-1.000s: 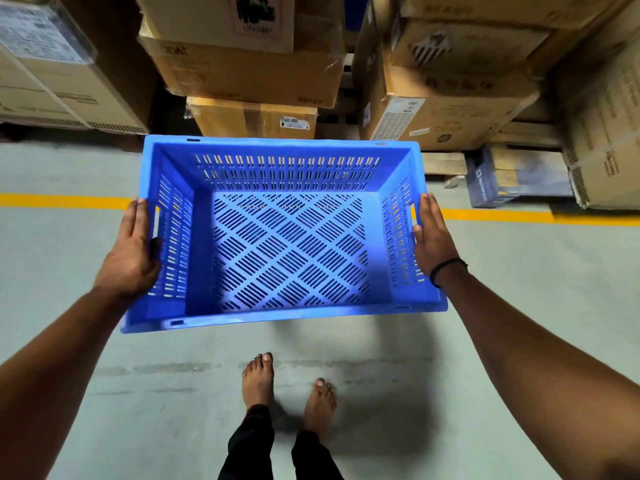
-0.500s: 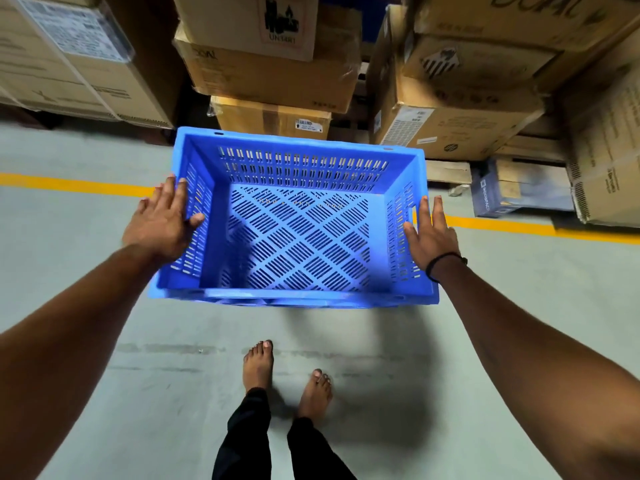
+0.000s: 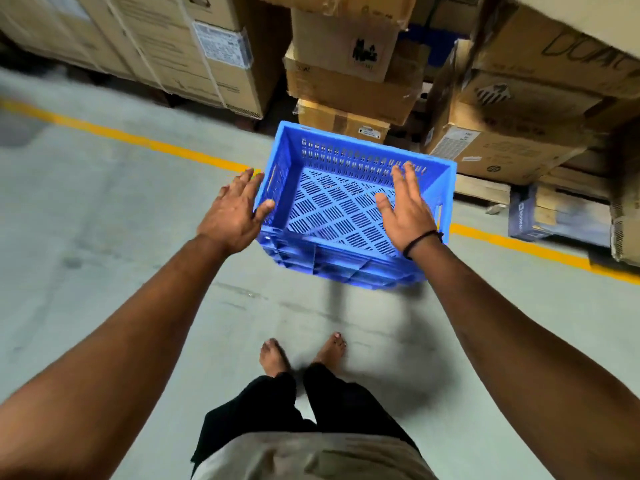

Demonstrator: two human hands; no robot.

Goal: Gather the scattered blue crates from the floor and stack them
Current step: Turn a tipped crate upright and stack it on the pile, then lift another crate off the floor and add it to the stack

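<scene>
head view: the blue crate (image 3: 346, 216) sits upright at the floor's (image 3: 104, 237) yellow line (image 3: 138, 140), before stacked cardboard boxes (image 3: 346, 88). left hand (image 3: 235, 213) is spread wide by its left rim; right hand (image 3: 405, 209) is spread over its right side, gripping nothing.

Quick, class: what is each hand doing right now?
Left hand: open, fingers spread beside the blue crate.
Right hand: open, holding nothing.
</scene>
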